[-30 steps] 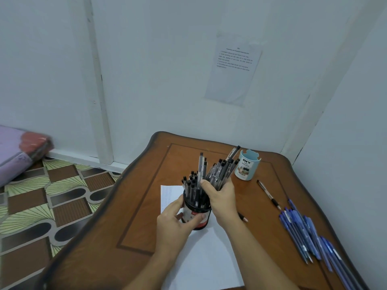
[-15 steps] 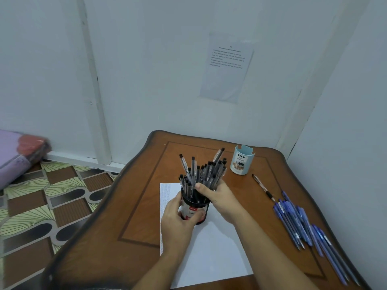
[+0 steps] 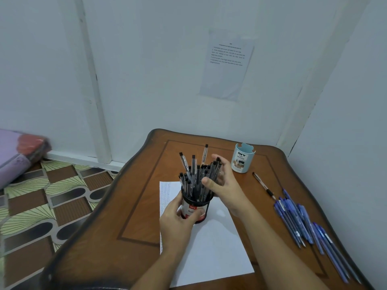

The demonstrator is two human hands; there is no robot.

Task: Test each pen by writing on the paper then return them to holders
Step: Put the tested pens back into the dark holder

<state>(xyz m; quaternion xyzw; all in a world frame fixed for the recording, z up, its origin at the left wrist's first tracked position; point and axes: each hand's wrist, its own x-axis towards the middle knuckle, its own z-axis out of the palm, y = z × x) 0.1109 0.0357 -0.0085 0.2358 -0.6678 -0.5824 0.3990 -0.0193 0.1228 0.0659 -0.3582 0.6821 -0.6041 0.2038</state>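
a small wooden table (image 3: 142,206) seen from above, pushed into a corner of white walls. a white sheet of paper (image 3: 209,252) lies from the middle of the table toward its near edge, with faint rows of writing down its left margin. a black pen holder (image 3: 199,212) with a red and white label stands on the far part of the paper, near the table's middle. it is packed with black-capped pens (image 3: 195,178) that fan upward.

the left hand (image 3: 178,220) grips the pen holder from its near left side, fingers and thumb curled round its wall. the right hand (image 3: 227,185) is beside the pens on their right, spread wide with the fingers nearly straight. its thumb lies at the front of the bundle and its fingertips (image 3: 214,157) reach up by the pen tops. it is hard to tell whether they actually touch the pens. this hand clasps nothing.

a pale blue holder (image 3: 243,162) printed "diy" stands near the far right corner. a single dark pen (image 3: 264,186) lies flat just on the near side of it. a heap of blue pens (image 3: 293,220) lies along the right edge, running to the near right corner. a printed sheet (image 3: 228,63) hangs on the wall beyond the far edge. a patterned floor (image 3: 41,206) shows left of the table, with a purple bundle (image 3: 18,155) against the wall.
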